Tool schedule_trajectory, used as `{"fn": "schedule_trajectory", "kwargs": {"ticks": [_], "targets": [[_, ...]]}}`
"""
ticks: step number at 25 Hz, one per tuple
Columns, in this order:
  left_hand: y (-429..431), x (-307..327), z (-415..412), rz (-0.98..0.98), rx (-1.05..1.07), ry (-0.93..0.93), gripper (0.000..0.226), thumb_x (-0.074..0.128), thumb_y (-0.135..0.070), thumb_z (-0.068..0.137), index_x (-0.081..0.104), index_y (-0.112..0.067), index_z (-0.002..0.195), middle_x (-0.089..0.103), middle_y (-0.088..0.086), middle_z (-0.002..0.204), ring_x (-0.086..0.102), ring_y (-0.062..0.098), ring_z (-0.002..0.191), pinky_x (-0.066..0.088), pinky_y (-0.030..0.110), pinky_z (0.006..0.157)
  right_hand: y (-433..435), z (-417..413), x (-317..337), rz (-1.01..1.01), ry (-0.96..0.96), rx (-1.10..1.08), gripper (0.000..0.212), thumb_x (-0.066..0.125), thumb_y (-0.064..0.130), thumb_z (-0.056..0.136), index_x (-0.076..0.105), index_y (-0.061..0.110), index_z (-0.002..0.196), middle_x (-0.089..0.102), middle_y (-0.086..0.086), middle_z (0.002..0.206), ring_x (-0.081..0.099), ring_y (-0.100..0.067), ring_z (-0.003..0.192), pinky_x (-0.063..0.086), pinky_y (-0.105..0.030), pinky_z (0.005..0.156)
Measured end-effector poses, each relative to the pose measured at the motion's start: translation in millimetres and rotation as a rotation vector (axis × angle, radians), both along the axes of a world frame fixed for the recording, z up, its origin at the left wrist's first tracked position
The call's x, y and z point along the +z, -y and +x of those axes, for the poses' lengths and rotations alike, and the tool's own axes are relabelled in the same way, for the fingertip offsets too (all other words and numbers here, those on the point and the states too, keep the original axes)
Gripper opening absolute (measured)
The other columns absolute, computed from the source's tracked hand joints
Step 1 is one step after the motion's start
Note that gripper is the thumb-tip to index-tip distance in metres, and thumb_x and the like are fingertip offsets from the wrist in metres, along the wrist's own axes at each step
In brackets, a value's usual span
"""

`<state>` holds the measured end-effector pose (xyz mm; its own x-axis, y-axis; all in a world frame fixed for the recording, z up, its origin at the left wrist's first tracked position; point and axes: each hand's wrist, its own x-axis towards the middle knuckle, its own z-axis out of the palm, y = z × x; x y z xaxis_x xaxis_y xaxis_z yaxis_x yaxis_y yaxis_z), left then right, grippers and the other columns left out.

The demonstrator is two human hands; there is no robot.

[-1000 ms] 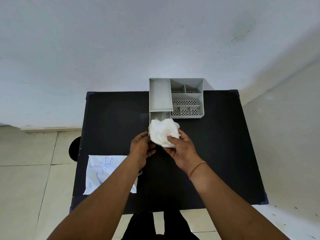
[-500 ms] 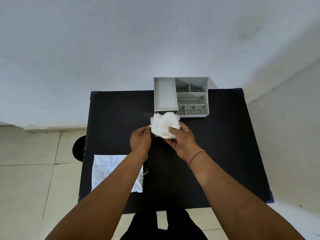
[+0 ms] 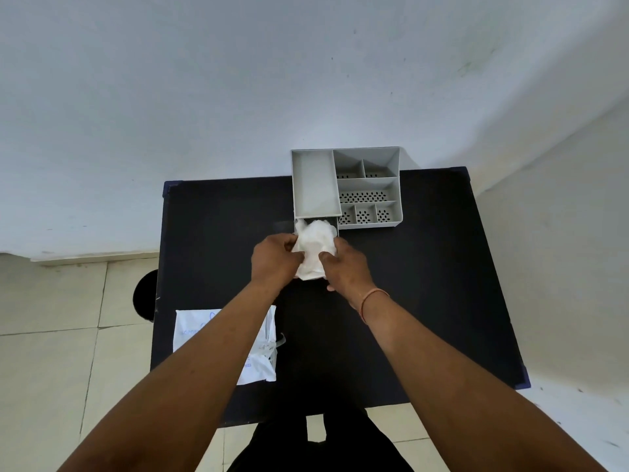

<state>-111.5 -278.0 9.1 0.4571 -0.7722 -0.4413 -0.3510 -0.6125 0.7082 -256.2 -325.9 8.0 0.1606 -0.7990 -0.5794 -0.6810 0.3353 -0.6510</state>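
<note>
1. I held the crumpled white wad of thin, soft material (image 3: 315, 245) between both hands, just above the middle of the frame. Its upper part lay against the near end of the grey plastic compartment organiser (image 3: 315, 182).
2. My left hand (image 3: 274, 258) gripped the wad's left side, fingers curled onto it. My right hand (image 3: 347, 267) pinched the right side, with the thumb pressed into the front and the other fingers wrapped behind.
3. Done so far, as I judged it: the wad was gathered up into a bundle and brought to the small open slot below the organiser's long left compartment. Its top already sat at that slot's mouth, perhaps partly inside (whether the slot was a pulled-out drawer or a fixed pocket, I could not tell).
4. Left to do, by my reckoning: the lower half of the wad hung outside, over the black table top (image 3: 425, 284), so it needed pressing in and tucking down before I could let go.
5. The organiser's other sections, the long solid one and the perforated ones toward the upper right, held nothing I could see.
6. A flat white packet with blue print (image 3: 194, 335) lay at the lower left of the frame, partly under my left forearm and well apart from the wad. I judged it to be out of use at this point.
</note>
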Motion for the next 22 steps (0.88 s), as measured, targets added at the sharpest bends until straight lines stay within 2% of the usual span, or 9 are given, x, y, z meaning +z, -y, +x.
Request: {"fn": "schedule_trajectory", "kwargs": {"ticks": [2,4,7,9,11,13,16,20,22], "targets": [[5,-2,0,-0.012,-0.131,0.162,0.014,0.069,-0.01,0.09,0.079,-0.02,0.091,0.072,-0.006,0.079,0.066,0.016,0.075,0.046,0.021,0.061,3,1,-3,-0.066,-0.08,0.114,0.044,0.052,0.025,0.095,0.059,0.01,0.135,0.061,-0.017,0.124,0.065,-0.033,0.106,0.065,-0.05,0.083],[12,-5,-1,-0.006,-0.224,0.288,0.021,0.063,-0.006,0.086,0.064,-0.016,0.069,0.059,-0.004,0.063,0.06,0.021,0.063,0.041,0.024,0.055,7,4,-4,-0.128,-0.154,0.18,0.038,0.056,0.016,0.092,0.062,0.003,0.127,0.06,-0.019,0.119,0.062,-0.032,0.103,0.058,-0.04,0.086],[24,-6,-4,0.032,-0.307,0.399,0.012,0.064,-0.001,0.083,0.07,-0.007,0.075,0.07,0.009,0.073,0.067,0.027,0.069,0.056,0.034,0.067,18,9,-4,-0.117,-0.145,0.121,0.037,0.061,0.01,0.082,0.063,0.003,0.118,0.066,-0.018,0.114,0.068,-0.036,0.103,0.063,-0.045,0.086],[32,-10,-6,0.058,-0.34,0.435,0.012,0.065,0.001,0.082,0.074,-0.006,0.084,0.074,0.013,0.087,0.072,0.03,0.081,0.055,0.034,0.074,24,12,-3,-0.111,-0.128,0.066,0.035,0.063,0.008,0.08,0.057,0.006,0.114,0.066,-0.014,0.105,0.071,-0.037,0.097,0.066,-0.049,0.079],[37,-13,-7,0.066,-0.351,0.446,0.015,0.065,0.003,0.082,0.075,-0.005,0.09,0.073,0.016,0.098,0.072,0.031,0.088,0.054,0.034,0.077,26,14,-1,-0.14,-0.14,0.072,0.032,0.066,0.007,0.084,0.056,0.005,0.114,0.067,-0.014,0.103,0.071,-0.037,0.098,0.064,-0.042,0.082],[40,-16,-7,0.058,-0.347,0.459,0.02,0.062,0.005,0.084,0.076,-0.004,0.095,0.072,0.018,0.103,0.073,0.032,0.088,0.058,0.036,0.079,25,14,0,-0.207,-0.182,0.178,0.036,0.069,0.014,0.089,0.059,0.003,0.122,0.069,-0.019,0.115,0.067,-0.036,0.108,0.059,-0.039,0.088],[40,-22,-7,0.045,-0.3,0.454,0.019,0.061,0.003,0.089,0.076,-0.004,0.099,0.071,0.019,0.103,0.074,0.033,0.088,0.058,0.036,0.077,25,14,-4,-0.228,-0.181,0.269,0.042,0.067,0.018,0.09,0.061,0.005,0.129,0.069,-0.019,0.123,0.064,-0.035,0.115,0.057,-0.04,0.096],[30,-15,-12,-0.03,-0.111,0.317,0.007,0.065,-0.008,0.086,0.071,-0.009,0.082,0.069,0.007,0.084,0.067,0.026,0.077,0.046,0.027,0.065,28,5,-6,-0.239,-0.164,0.305,0.039,0.063,0.004,0.089,0.063,0.004,0.128,0.071,-0.018,0.122,0.066,-0.033,0.113,0.047,-0.026,0.085],[22,-9,-15,-0.067,-0.039,0.249,0.011,0.068,-0.007,0.085,0.076,-0.01,0.091,0.072,0.003,0.085,0.067,0.022,0.079,0.05,0.027,0.069,26,3,-7,-0.282,-0.164,0.313,0.038,0.064,0.002,0.09,0.061,0.003,0.128,0.07,-0.019,0.121,0.065,-0.035,0.113,0.05,-0.03,0.087]]}}
